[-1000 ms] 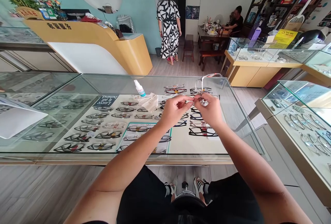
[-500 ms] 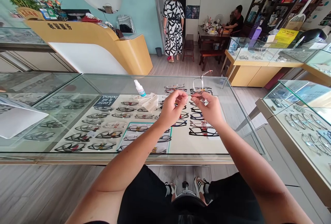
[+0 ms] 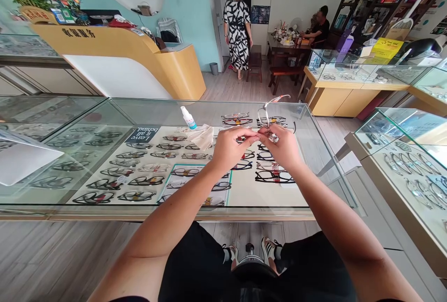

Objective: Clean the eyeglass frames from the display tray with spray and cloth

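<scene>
A pair of clear-framed eyeglasses (image 3: pixel 264 112) is held up over the glass counter, one temple arm with a reddish tip pointing to the upper right. My right hand (image 3: pixel 282 146) pinches it near its lower part, where the fingers partly cover the frame. My left hand (image 3: pixel 233 147) is closed in a pinch, its fingertips meeting those of my right hand beside the eyeglasses. Whatever lies between the left fingertips is too small or hidden to make out. To the left, a small white spray bottle (image 3: pixel 188 118) stands tilted in view on the counter, touching a crumpled beige cloth (image 3: pixel 201 137).
Beneath my hands, the glass display counter (image 3: pixel 265 197) holds rows of eyeglasses. A white sheet or booklet (image 3: pixel 28 160) sticks in at the left. More showcases (image 3: pixel 401 185) stand at the right. Across the room one person (image 3: pixel 238 32) walks and another (image 3: pixel 319 27) sits at a table.
My left hand has moved right, so its fingertips now meet my right hand's. The eyeglasses have turned and shifted slightly. The walking person has moved a little to the right.
</scene>
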Motion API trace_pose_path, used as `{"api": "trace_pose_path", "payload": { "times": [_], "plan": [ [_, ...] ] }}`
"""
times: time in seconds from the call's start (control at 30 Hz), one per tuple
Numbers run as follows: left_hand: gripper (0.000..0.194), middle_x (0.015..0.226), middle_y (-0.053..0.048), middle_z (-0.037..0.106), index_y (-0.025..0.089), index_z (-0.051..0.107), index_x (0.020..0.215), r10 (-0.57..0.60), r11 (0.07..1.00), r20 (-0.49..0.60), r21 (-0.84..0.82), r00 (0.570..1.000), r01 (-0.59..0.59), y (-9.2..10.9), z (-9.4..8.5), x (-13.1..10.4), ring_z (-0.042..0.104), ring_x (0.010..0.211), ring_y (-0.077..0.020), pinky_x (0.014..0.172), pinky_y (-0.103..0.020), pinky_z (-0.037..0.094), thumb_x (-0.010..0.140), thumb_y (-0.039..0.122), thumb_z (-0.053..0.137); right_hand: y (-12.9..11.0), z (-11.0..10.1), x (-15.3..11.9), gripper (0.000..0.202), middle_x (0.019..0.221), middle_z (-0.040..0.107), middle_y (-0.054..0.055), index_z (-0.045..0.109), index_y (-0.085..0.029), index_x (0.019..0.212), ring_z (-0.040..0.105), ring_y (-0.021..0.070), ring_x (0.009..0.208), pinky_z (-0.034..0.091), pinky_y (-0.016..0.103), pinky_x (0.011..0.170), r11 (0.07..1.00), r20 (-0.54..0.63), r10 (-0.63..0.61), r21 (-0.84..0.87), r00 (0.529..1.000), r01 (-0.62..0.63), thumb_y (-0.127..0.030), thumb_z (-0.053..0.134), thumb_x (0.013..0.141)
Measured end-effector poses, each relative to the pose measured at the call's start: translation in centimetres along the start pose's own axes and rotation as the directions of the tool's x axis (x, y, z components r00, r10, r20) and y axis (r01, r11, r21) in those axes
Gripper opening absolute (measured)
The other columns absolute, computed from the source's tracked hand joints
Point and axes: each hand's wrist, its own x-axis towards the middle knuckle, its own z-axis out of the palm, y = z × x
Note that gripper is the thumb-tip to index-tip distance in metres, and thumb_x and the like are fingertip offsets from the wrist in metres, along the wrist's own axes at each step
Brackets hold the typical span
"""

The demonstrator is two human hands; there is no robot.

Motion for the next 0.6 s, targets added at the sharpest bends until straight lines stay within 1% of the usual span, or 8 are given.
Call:
{"api": "trace_pose_path", "payload": {
  "times": [0.1,0.2,0.3,0.37,0.4,0.47,0.53,0.6],
  "plan": [
    [0.023,0.098,-0.006,0.09,0.027,0.089,0.093,0.095,0.994,-0.023,0.049,0.995,-0.094,0.0,0.0,-0.1,0.084,0.092,-0.0251,0.088,-0.041,0.067,0.103,0.047,0.084,-0.1,-0.1,0.1,0.032,0.098,0.085,0.008,0.077,-0.026,0.092,0.077,0.0285,0.092,0.055,0.043,0.088,0.999,-0.005,0.027,-0.038,1.0,-0.027,-0.055,0.076,0.105],
    [0.022,0.096,-0.005,0.089,0.026,0.087,0.094,0.133,0.988,-0.072,0.084,0.989,-0.126,0.0,-0.4,0.1,0.083,0.09,-0.0225,0.085,-0.036,0.064,0.105,0.045,0.082,-0.4,-0.4,0.2,0.031,0.098,0.084,0.007,0.078,-0.025,0.096,0.075,0.0274,0.089,0.055,0.043,0.088,0.999,-0.024,0.046,-0.025,0.999,-0.046,-0.055,0.079,0.102],
    [0.027,0.099,-0.005,0.088,0.024,0.083,0.098,0.11,0.987,-0.175,0.133,0.978,-0.087,-0.9,-2.2,1.2,0.079,0.088,-0.0192,0.08,-0.032,0.059,0.109,0.047,0.076,-0.7,-0.9,0.3,0.032,0.1,0.084,0.007,0.078,-0.025,0.098,0.073,0.0261,0.089,0.055,0.042,0.086,0.997,-0.013,0.069,0.024,0.998,-0.069,-0.056,0.077,0.102],
    [0.032,0.101,-0.006,0.086,0.023,0.079,0.102,0.062,0.988,-0.276,0.151,0.959,-0.021,-2.5,-4.2,2.5,0.078,0.089,-0.0183,0.082,-0.031,0.059,0.11,0.053,0.071,-0.6,-1.2,0.4,0.039,0.104,0.084,0.008,0.077,-0.025,0.097,0.073,0.0258,0.093,0.056,0.042,0.088,0.991,-0.002,0.091,0.103,0.996,-0.09,-0.058,0.062,0.11],
    [0.035,0.101,-0.006,0.085,0.023,0.076,0.102,0.038,0.988,-0.342,0.156,0.939,0.017,-3.6,-5.5,3.2,0.077,0.088,-0.0179,0.082,-0.03,0.059,0.11,0.057,0.07,-0.6,-1.3,0.5,0.043,0.106,0.083,0.008,0.078,-0.025,0.097,0.072,0.0257,0.096,0.056,0.042,0.091,0.983,0.002,0.101,0.154,0.995,-0.1,-0.057,0.053,0.113],
    [0.04,0.099,-0.005,0.082,0.024,0.069,0.101,-0.002,0.982,-0.49,0.163,0.872,0.094,-6.3,-8.1,4.5,0.075,0.085,-0.0171,0.086,-0.031,0.06,0.113,0.062,0.062,-0.3,-1.5,0.7,0.046,0.107,0.083,0.008,0.079,-0.025,0.099,0.072,0.0258,0.1,0.056,0.044,0.097,0.961,0.01,0.118,0.253,0.993,-0.116,-0.051,0.045,0.114],
    [0.043,0.093,-0.004,0.077,0.024,0.062,0.096,-0.046,0.967,-0.623,0.169,0.781,0.192,-9.1,-10.4,5.4,0.073,0.083,-0.0179,0.087,-0.033,0.061,0.117,0.06,0.054,-0.1,-1.6,0.9,0.037,0.107,0.082,0.007,0.079,-0.026,0.101,0.071,0.0262,0.103,0.056,0.045,0.1,0.942,0.016,0.143,0.306,0.99,-0.141,-0.047,0.051,0.109],
    [0.042,0.09,-0.005,0.072,0.025,0.056,0.091,-0.105,0.932,-0.718,0.17,0.688,0.321,-11.8,-12.2,5.7,0.073,0.086,-0.0208,0.092,-0.036,0.061,0.12,0.053,0.047,0.0,-1.6,1.0,0.029,0.106,0.082,0.006,0.08,-0.026,0.1,0.071,0.0266,0.104,0.055,0.045,0.102,0.93,0.022,0.174,0.325,0.985,-0.172,-0.046,0.059,0.104]
  ]
}}
